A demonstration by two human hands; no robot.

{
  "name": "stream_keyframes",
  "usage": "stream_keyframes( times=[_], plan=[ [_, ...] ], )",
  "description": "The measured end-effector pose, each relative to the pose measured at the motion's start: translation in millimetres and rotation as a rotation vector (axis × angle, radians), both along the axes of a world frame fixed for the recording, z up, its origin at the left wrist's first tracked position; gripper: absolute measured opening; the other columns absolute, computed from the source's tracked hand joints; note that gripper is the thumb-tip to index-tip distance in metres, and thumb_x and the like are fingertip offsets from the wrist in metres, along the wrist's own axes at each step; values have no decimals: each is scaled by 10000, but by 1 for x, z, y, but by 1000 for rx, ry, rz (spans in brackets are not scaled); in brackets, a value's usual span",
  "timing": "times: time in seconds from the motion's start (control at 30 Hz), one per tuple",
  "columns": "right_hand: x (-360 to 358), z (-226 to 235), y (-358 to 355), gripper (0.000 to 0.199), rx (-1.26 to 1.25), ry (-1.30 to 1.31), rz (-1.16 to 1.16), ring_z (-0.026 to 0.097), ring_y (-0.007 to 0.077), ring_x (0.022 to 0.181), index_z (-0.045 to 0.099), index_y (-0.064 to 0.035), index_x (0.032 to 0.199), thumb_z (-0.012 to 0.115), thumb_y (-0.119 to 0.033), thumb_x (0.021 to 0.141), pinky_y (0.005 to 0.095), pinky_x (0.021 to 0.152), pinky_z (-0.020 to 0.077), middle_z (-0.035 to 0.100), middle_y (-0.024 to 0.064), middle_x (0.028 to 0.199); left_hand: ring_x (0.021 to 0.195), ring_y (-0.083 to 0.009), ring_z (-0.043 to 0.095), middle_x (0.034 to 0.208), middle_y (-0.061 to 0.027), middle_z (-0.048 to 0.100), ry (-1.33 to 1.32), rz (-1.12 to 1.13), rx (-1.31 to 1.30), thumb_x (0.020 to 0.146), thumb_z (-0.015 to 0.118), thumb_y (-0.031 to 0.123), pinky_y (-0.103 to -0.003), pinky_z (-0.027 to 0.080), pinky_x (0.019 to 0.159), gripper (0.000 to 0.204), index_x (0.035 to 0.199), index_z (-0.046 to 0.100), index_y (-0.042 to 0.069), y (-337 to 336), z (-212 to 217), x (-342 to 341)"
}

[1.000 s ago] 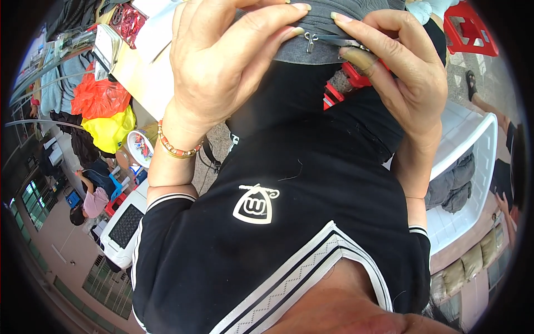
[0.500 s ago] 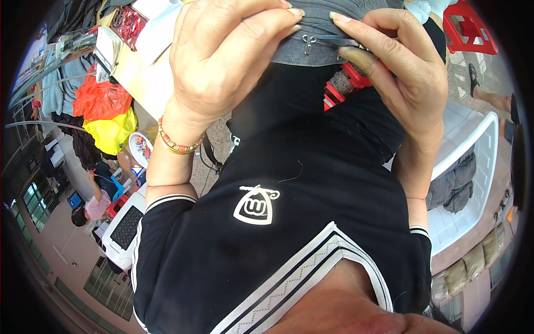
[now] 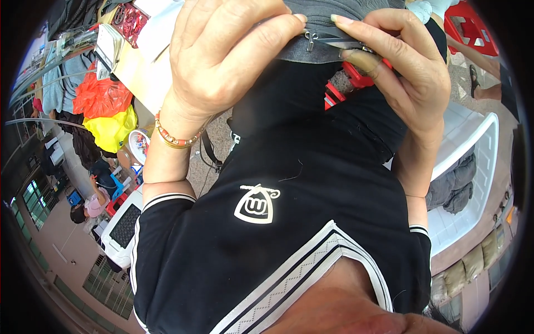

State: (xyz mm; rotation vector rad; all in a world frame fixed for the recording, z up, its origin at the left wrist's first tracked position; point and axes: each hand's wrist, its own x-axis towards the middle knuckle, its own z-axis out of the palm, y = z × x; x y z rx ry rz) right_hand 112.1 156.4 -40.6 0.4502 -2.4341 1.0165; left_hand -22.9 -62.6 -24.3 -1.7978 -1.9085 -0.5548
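Top edge crops grey cloth (image 3: 325,10); right fingers (image 3: 384,40) hide rear of pointed blade (image 3: 340,43).

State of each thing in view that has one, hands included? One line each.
Left hand: curled, any pinched item unclear
Right hand: gripping pointed metal tool
Metal hook: lying on grey fabric
Grey fabric: creased
Red plastic bag: crumpled
Yellow plastic bag: crumpled
White crate: open, holding grey bundles
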Motion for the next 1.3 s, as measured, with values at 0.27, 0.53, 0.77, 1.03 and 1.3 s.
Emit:
stream_keyframes(
  times=[0.27, 0.53, 0.77, 1.03, 1.3],
  plan=[
    [4, -8, 2, 399, -29, 41, -24, 577, 141, 785, 728, -2, 1139, 791, -14, 745, 239, 631, 445, 612, 83, 991, 874, -206, 628, 957, -47, 658, -93, 65, 13, 834, 741, 29, -302, 495, 759, 153, 973, 697, 76, -5, -4, 6],
    [2, 21, -23, 401, 31, -70, -145, 568, 136, 708, 739, -21, 1096, 822, -20, 704, 247, 583, 445, 604, 66, 907, 877, -222, 619, 965, -96, 631, -286, 101, 21, 859, 726, 36, -309, 490, 769, 120, 971, 685, 47, -10, -4, 21],
    [11, 32, -38, 406, -7, -227, -261, 585, 152, 688, 755, -60, 1069, 835, -42, 672, 268, 543, 459, 588, 55, 856, 866, -233, 611, 952, -101, 635, -308, 118, 18, 870, 711, 42, -313, 487, 767, 108, 972, 677, 33, -9, -3, 30],
    [4, 7, -16, 338, 25, 47, -150, 588, 123, 788, 722, 17, 1120, 767, 36, 786, 220, 669, 461, 633, 88, 988, 839, -260, 601, 904, -94, 634, -407, 5, -95, 768, 748, 26, -349, 472, 744, 154, 910, 699, 58, -15, 15, 38],
    [27, -3, -3, 336, -49, -6, -359, 540, 132, 750, 720, 22, 1092, 782, 32, 763, 233, 628, 407, 582, 67, 902, 740, -215, 584, 806, -34, 622, -390, -148, -218, 584, 853, 344, -322, 420, 661, 346, 678, 642, 86, -9, 26, 38]
  ],
)
